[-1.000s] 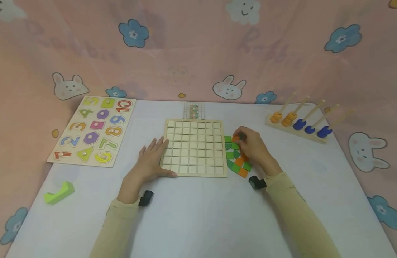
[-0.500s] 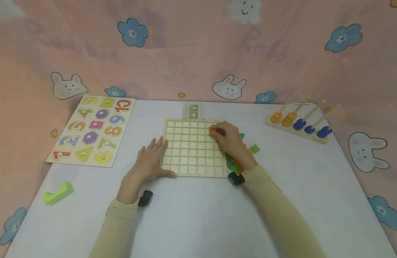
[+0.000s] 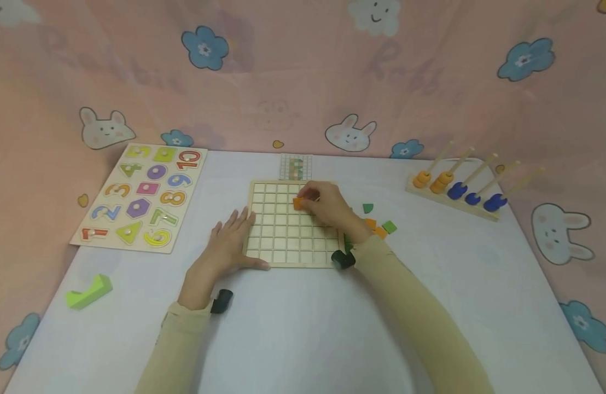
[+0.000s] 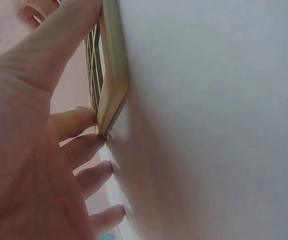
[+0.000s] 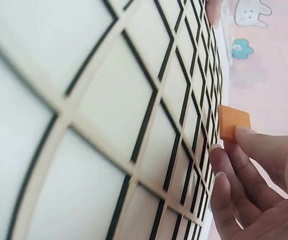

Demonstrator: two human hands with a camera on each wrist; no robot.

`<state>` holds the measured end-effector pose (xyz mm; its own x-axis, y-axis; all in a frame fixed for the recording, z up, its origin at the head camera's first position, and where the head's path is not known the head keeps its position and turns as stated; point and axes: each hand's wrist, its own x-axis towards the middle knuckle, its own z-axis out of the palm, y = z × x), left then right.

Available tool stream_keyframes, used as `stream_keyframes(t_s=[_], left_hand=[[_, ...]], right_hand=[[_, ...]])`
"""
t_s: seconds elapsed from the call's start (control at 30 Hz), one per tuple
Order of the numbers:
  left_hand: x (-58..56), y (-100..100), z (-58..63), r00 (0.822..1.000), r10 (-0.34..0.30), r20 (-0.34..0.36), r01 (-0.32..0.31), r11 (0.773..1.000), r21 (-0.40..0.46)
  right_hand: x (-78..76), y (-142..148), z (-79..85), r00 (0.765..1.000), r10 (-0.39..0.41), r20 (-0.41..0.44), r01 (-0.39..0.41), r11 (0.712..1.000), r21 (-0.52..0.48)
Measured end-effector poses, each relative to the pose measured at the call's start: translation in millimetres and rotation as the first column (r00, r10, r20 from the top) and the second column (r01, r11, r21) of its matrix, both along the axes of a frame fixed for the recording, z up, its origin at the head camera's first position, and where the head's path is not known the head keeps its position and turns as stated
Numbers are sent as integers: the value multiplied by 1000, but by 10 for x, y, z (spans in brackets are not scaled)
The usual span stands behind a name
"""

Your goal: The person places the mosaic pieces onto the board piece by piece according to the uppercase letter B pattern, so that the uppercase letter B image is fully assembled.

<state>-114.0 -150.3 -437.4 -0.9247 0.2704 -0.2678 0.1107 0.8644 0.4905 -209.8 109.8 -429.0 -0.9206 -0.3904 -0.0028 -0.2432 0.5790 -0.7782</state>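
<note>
A square wooden grid board lies on the white table with bare cells. My left hand rests spread at the board's left edge, fingertips touching the rim and thumb along the near-left corner. Over the upper middle of the board, my right hand pinches an orange square tile between thumb and fingers. The right wrist view shows this tile tilted, close to the grid's surface. Green and orange tiles lie loose right of the board, some hidden by my right wrist.
A printed pattern card lies behind the board. A number-and-shape puzzle board is at left, with a light green block nearer. A peg counting stand with orange and blue beads stands at back right.
My right hand has taken an orange tile from the loose pile and carried it left over the board. Some loose tiles have shifted apart. My left hand has stayed in place.
</note>
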Motion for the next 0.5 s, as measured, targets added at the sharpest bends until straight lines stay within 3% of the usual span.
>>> stream_keyframes(t_s=[0.3,0.5], left_hand=[[2,-9,1,1000,3,-6,-3,1000,3],[4,-10,16,1000,1,-3,-1,1000,9]], right_hand=[[-98,-241,-25,996,-35,85,39,998,-47],[-160,-359,-68,992,-91,84,93,995,-28]])
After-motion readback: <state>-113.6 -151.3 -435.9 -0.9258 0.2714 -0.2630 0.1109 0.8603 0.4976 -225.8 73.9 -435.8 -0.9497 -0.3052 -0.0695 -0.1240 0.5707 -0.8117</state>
